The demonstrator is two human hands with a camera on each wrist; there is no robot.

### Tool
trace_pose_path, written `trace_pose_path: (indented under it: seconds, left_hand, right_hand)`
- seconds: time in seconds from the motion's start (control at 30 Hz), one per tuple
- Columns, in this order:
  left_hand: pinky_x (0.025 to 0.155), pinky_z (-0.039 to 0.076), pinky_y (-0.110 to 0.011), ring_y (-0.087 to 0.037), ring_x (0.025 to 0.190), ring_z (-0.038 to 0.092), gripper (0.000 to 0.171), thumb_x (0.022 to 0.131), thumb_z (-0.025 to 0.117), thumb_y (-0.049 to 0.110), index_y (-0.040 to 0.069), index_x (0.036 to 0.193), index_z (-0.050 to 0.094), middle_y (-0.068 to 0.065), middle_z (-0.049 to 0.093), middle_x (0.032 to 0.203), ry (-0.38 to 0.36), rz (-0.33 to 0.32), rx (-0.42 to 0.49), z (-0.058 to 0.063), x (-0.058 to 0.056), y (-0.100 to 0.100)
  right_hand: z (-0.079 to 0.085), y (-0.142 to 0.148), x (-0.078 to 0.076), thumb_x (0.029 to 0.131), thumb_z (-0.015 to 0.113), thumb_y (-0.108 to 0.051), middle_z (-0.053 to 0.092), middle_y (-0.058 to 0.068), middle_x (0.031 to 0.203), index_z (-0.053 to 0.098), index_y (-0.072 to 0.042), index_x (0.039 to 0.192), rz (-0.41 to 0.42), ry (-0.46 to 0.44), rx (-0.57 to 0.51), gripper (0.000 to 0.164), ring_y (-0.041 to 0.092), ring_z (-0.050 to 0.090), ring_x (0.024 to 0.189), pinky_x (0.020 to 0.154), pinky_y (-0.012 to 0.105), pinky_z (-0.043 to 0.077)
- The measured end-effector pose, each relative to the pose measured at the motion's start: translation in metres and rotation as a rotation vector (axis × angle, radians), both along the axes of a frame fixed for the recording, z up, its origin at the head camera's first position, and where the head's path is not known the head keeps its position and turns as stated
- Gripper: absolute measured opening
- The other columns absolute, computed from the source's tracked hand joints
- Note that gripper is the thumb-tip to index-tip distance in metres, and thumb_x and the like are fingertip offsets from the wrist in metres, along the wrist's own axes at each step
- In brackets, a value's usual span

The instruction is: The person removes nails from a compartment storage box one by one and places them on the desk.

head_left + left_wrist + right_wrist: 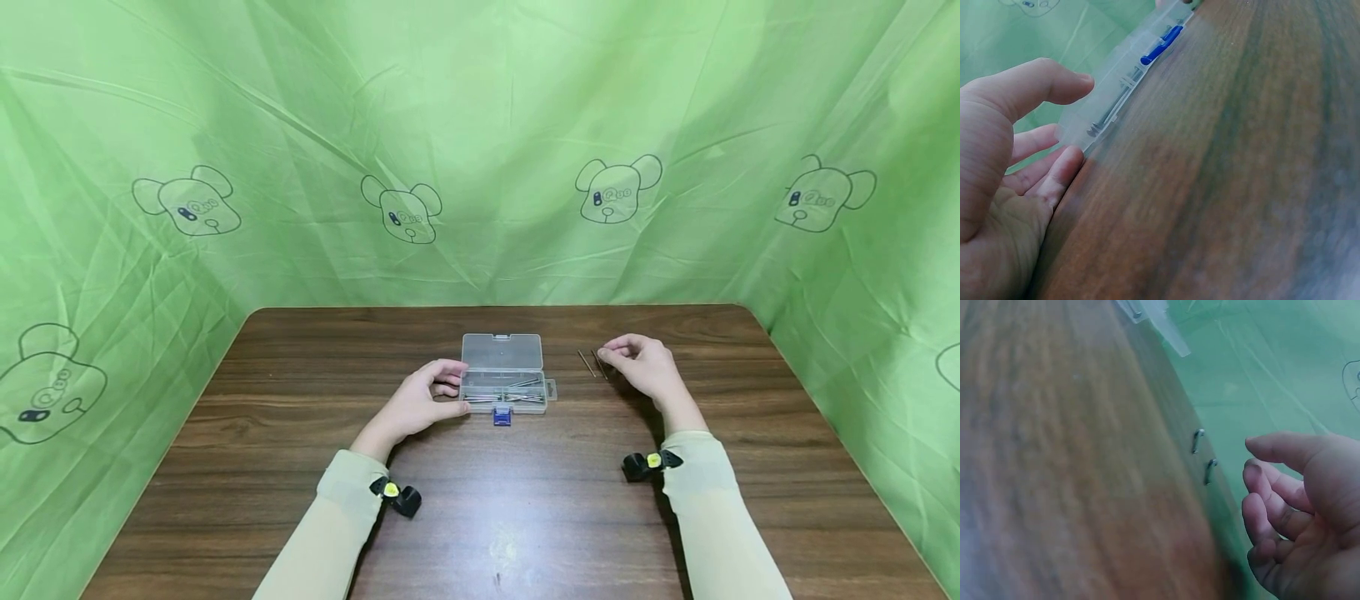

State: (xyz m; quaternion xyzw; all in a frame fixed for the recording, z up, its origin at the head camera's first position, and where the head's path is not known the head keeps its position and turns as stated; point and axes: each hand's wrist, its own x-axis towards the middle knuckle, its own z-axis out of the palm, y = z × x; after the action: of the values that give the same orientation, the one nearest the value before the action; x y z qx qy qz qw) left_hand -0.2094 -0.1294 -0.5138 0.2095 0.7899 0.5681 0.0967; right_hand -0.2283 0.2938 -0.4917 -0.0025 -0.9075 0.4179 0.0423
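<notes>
We grip the left end of the box (527, 409) with our left hand (420, 402), thumb and fingers round it, presumably to steady it. Behind the box, its lid (501, 352) lies folded back, exposing the stored screws (483, 397). Right of the box, our right hand (647, 367) hangs, thumb and fingers apart, beside two loose screws (587, 363), probably spaced for easy reach.
</notes>
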Motion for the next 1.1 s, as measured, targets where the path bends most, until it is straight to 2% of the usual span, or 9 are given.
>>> trace_pose_path:
  seconds: [0.17, 0.3, 0.5, 0.63, 0.73, 0.9, 1.0, 1.1]
  left_hand:
    - [0.104, 0.061, -0.041, -0.035, 0.115, 0.071, 0.066, 0.087, 0.092, 0.004, -0.001, 0.145, 0.062, -0.022, 0.069, 0.133, -0.004, 0.000, 0.004, 0.000, 0.001, 0.000]
    - [0.104, 0.061, -0.041, -0.034, 0.116, 0.070, 0.065, 0.087, 0.092, 0.005, -0.001, 0.145, 0.062, -0.021, 0.069, 0.133, 0.002, 0.002, -0.002, -0.001, 0.001, -0.001]
    - [0.104, 0.061, -0.038, -0.033, 0.115, 0.070, 0.066, 0.087, 0.092, 0.005, 0.000, 0.145, 0.062, -0.020, 0.069, 0.133, 0.002, 0.002, -0.011, 0.000, 0.000, -0.002]
    - [0.103, 0.061, -0.034, -0.029, 0.115, 0.071, 0.067, 0.086, 0.093, 0.005, 0.002, 0.146, 0.062, -0.017, 0.069, 0.133, -0.003, 0.009, -0.022, 0.000, 0.000, -0.003]
    - [0.103, 0.060, -0.032, -0.027, 0.114, 0.071, 0.067, 0.086, 0.093, 0.006, 0.004, 0.146, 0.063, -0.016, 0.069, 0.133, -0.006, 0.012, -0.027, 0.000, -0.001, -0.002]
    - [0.103, 0.061, -0.036, -0.029, 0.115, 0.071, 0.067, 0.087, 0.093, 0.009, 0.003, 0.146, 0.062, -0.018, 0.069, 0.133, 0.002, 0.009, -0.025, 0.000, 0.000, -0.001]
    - [0.104, 0.061, -0.037, -0.030, 0.115, 0.070, 0.067, 0.087, 0.094, 0.009, 0.003, 0.146, 0.063, -0.018, 0.069, 0.133, -0.004, 0.011, -0.028, 0.000, 0.000, -0.001]
    - [0.104, 0.061, -0.038, -0.031, 0.116, 0.070, 0.067, 0.086, 0.093, 0.008, 0.003, 0.146, 0.063, -0.018, 0.069, 0.133, -0.003, 0.009, -0.026, 0.001, 0.000, 0.000]
  right_hand:
    - [0.010, -0.004, 0.000, 0.101, 0.080, -0.039, 0.079, 0.008, 0.105, 0.078, -0.008, 0.117, 0.043, 0.032, -0.029, 0.035, 0.016, 0.069, 0.092, 0.077, 0.025, 0.053]
    - [0.020, -0.013, -0.001, 0.101, 0.082, -0.036, 0.078, 0.008, 0.105, 0.077, -0.007, 0.120, 0.112, 0.054, -0.041, 0.034, 0.020, 0.071, 0.094, 0.078, 0.025, 0.054]
    - [0.031, -0.036, 0.001, 0.099, 0.085, -0.027, 0.077, 0.005, 0.103, 0.076, -0.005, 0.121, 0.257, 0.084, -0.066, 0.032, 0.022, 0.071, 0.092, 0.077, 0.026, 0.055]
    - [0.036, -0.055, 0.002, 0.097, 0.086, -0.022, 0.077, 0.001, 0.104, 0.076, -0.006, 0.121, 0.358, 0.101, -0.067, 0.030, 0.020, 0.070, 0.095, 0.081, 0.031, 0.056]
    - [0.038, -0.068, 0.003, 0.098, 0.085, -0.019, 0.077, -0.002, 0.104, 0.077, -0.007, 0.120, 0.415, 0.102, -0.058, 0.027, 0.018, 0.070, 0.098, 0.083, 0.034, 0.058]
    - [0.038, -0.082, 0.003, 0.100, 0.083, -0.018, 0.077, -0.003, 0.107, 0.077, -0.006, 0.122, 0.490, 0.084, -0.024, 0.026, 0.019, 0.071, 0.102, 0.088, 0.041, 0.061]
    - [0.037, -0.087, 0.003, 0.100, 0.083, -0.018, 0.078, 0.000, 0.115, 0.077, -0.007, 0.123, 0.510, 0.085, 0.005, 0.026, 0.021, 0.071, 0.108, 0.092, 0.044, 0.060]
    - [0.036, -0.092, 0.004, 0.099, 0.083, -0.020, 0.077, 0.002, 0.121, 0.077, -0.010, 0.123, 0.519, 0.082, 0.020, 0.027, 0.025, 0.070, 0.102, 0.088, 0.042, 0.058]
